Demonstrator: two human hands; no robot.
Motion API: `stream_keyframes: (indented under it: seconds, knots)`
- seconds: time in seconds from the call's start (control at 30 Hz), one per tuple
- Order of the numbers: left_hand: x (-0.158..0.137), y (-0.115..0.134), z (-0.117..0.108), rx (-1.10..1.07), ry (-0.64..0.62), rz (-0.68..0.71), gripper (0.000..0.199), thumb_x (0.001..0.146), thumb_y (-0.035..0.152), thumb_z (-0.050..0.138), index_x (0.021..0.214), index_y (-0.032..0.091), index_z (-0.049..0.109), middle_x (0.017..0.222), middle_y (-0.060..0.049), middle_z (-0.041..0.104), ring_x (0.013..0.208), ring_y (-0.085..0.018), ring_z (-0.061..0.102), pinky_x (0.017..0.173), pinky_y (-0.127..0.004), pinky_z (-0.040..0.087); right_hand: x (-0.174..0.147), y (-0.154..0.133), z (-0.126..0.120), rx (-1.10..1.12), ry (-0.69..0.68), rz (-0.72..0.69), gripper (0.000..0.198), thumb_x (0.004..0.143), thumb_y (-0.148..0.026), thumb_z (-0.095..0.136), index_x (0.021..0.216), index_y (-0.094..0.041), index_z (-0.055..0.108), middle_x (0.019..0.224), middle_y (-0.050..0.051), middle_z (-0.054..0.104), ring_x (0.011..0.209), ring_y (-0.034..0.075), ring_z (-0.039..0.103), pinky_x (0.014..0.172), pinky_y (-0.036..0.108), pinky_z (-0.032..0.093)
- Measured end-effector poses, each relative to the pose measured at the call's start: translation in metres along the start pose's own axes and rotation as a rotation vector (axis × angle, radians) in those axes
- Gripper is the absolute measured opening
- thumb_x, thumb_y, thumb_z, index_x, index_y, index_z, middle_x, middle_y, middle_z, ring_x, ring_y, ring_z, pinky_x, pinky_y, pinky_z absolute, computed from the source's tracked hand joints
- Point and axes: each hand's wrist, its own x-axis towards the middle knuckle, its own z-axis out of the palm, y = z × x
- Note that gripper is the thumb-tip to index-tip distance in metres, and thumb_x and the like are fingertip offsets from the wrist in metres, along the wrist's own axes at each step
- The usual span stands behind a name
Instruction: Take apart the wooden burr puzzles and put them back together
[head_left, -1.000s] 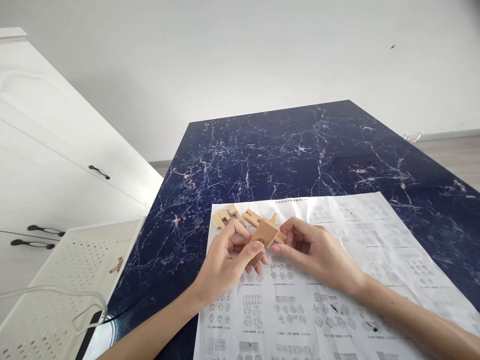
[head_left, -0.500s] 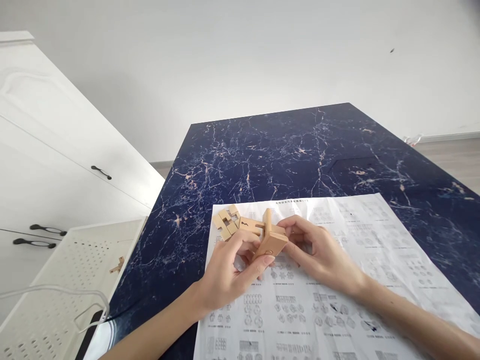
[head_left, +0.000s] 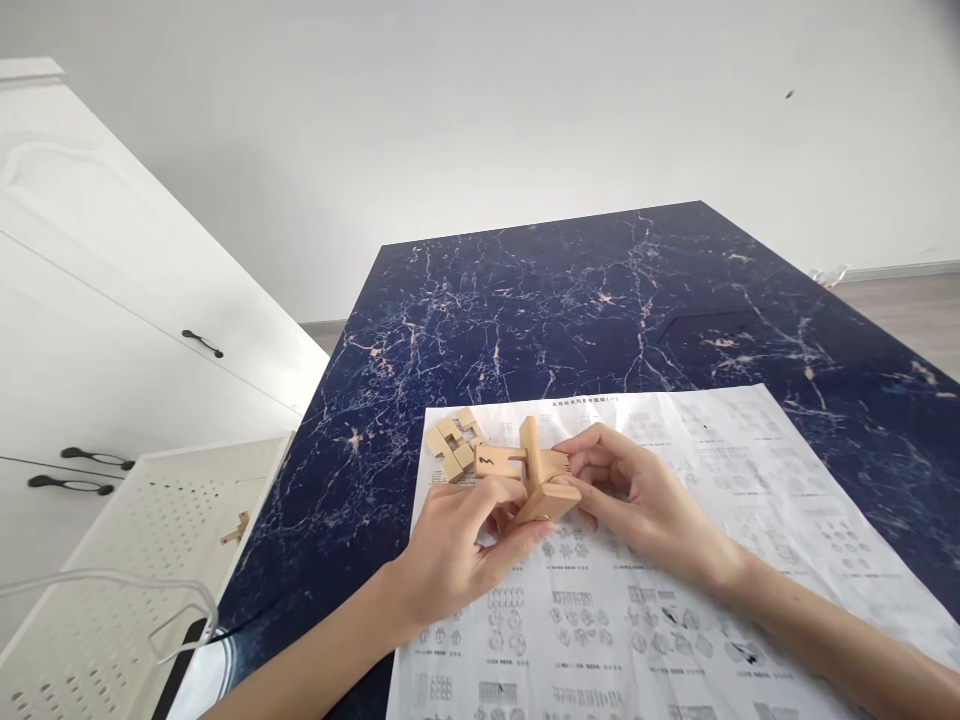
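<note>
A wooden interlocking puzzle (head_left: 534,462), made of crossed slotted pieces with dark marks on one of them, is held between both hands above the printed sheet. My left hand (head_left: 466,535) is closed on its lower left part, with the thumb along the near piece. From the right, my right hand (head_left: 637,495) pinches the end of the piece that points right. Some fingertips of both hands are hidden behind the wood. Just beyond my left hand, a second group of notched wooden pieces (head_left: 452,450) lies on the sheet's upper left corner.
The white sheet (head_left: 600,600) with printed diagrams lies on a dark blue marble-patterned table (head_left: 510,310). To the left stand a white cabinet (head_left: 135,300) and a perforated white surface (head_left: 150,540) bearing a small wooden piece (head_left: 236,528) and a white cable (head_left: 112,575).
The puzzle has turned slightly in my hands, its upright piece leaning a little further left. My left fingers and thumb have shifted a little on the wood.
</note>
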Motion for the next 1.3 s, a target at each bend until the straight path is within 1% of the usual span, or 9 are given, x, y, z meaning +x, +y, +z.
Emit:
stream_keyframes:
  seconds: [0.13, 0.33, 0.5, 0.63, 0.73, 0.9, 1.03, 1.17, 1.3]
  knots:
    - [0.0, -0.001, 0.001, 0.072, -0.007, 0.096, 0.014, 0.108, 0.033, 0.068, 0.109, 0.024, 0.057, 0.073, 0.005, 0.072, 0.052, -0.011, 0.063, 0.055, -0.023, 0.05, 0.001, 0.0, -0.001, 0.052, 0.005, 0.019, 0.038, 0.101, -0.056, 0.074, 0.114, -0.022, 0.062, 0.085, 0.003, 0.073, 0.064, 0.016, 0.066, 0.061, 0.033, 0.053]
    - [-0.003, 0.001, 0.001, 0.126, -0.045, 0.174, 0.019, 0.107, 0.034, 0.069, 0.109, 0.025, 0.053, 0.07, 0.007, 0.071, 0.049, -0.011, 0.061, 0.055, -0.024, 0.048, 0.003, -0.007, -0.007, 0.102, 0.108, -0.016, 0.037, 0.102, -0.058, 0.072, 0.109, -0.024, 0.058, 0.071, -0.006, 0.058, 0.056, 0.013, 0.057, 0.053, 0.029, 0.045]
    - [-0.003, 0.0, -0.003, 0.097, 0.098, 0.068, 0.013, 0.107, 0.025, 0.064, 0.119, 0.024, 0.057, 0.073, 0.004, 0.071, 0.054, -0.013, 0.066, 0.055, -0.024, 0.05, 0.003, -0.007, -0.008, 0.123, 0.166, 0.01, 0.039, 0.102, -0.06, 0.072, 0.109, -0.026, 0.055, 0.07, -0.006, 0.059, 0.057, 0.014, 0.056, 0.055, 0.029, 0.045]
    - [0.005, 0.002, -0.01, 0.145, 0.212, -0.065, 0.028, 0.11, 0.022, 0.056, 0.138, 0.024, 0.054, 0.068, 0.008, 0.067, 0.052, -0.011, 0.06, 0.057, -0.024, 0.051, 0.004, -0.004, -0.008, 0.18, 0.186, 0.022, 0.036, 0.104, -0.058, 0.07, 0.108, -0.026, 0.055, 0.065, -0.006, 0.059, 0.055, 0.014, 0.052, 0.057, 0.031, 0.043]
    - [0.01, 0.002, -0.015, 0.171, 0.287, -0.15, 0.028, 0.111, 0.024, 0.056, 0.139, 0.024, 0.052, 0.068, 0.008, 0.066, 0.05, -0.01, 0.055, 0.055, -0.023, 0.047, 0.004, -0.003, -0.009, 0.227, 0.197, 0.023, 0.033, 0.103, -0.056, 0.071, 0.107, -0.027, 0.055, 0.062, -0.006, 0.058, 0.055, 0.015, 0.05, 0.057, 0.032, 0.042]
    - [0.013, -0.004, -0.019, 0.163, 0.283, -0.304, 0.033, 0.109, 0.03, 0.06, 0.139, 0.022, 0.047, 0.073, 0.007, 0.068, 0.058, -0.012, 0.06, 0.057, -0.023, 0.046, 0.005, -0.005, -0.011, 0.309, 0.23, 0.054, 0.035, 0.1, -0.055, 0.075, 0.104, -0.027, 0.055, 0.064, -0.005, 0.059, 0.055, 0.014, 0.049, 0.054, 0.031, 0.041]
    - [0.014, -0.006, -0.019, 0.173, 0.26, -0.351, 0.031, 0.108, 0.033, 0.062, 0.135, 0.023, 0.049, 0.075, 0.007, 0.069, 0.058, -0.012, 0.058, 0.059, -0.025, 0.046, 0.005, -0.006, -0.011, 0.354, 0.247, 0.07, 0.036, 0.098, -0.053, 0.078, 0.103, -0.026, 0.056, 0.068, -0.005, 0.059, 0.054, 0.013, 0.049, 0.053, 0.03, 0.041]
    - [0.014, -0.007, -0.019, 0.274, 0.24, -0.332, 0.024, 0.107, 0.031, 0.062, 0.129, 0.024, 0.054, 0.071, 0.007, 0.067, 0.065, -0.016, 0.062, 0.072, -0.031, 0.05, 0.006, -0.006, -0.009, 0.371, 0.297, 0.052, 0.036, 0.097, -0.054, 0.079, 0.103, -0.025, 0.058, 0.07, -0.005, 0.058, 0.054, 0.012, 0.051, 0.051, 0.029, 0.042]
    - [0.012, -0.011, -0.018, 0.391, 0.214, -0.239, 0.01, 0.105, 0.026, 0.064, 0.115, 0.025, 0.063, 0.077, 0.004, 0.071, 0.079, -0.02, 0.068, 0.086, -0.038, 0.048, 0.006, -0.005, -0.007, 0.389, 0.327, 0.038, 0.038, 0.095, -0.054, 0.082, 0.104, -0.025, 0.059, 0.077, -0.003, 0.061, 0.055, 0.012, 0.053, 0.048, 0.028, 0.041]
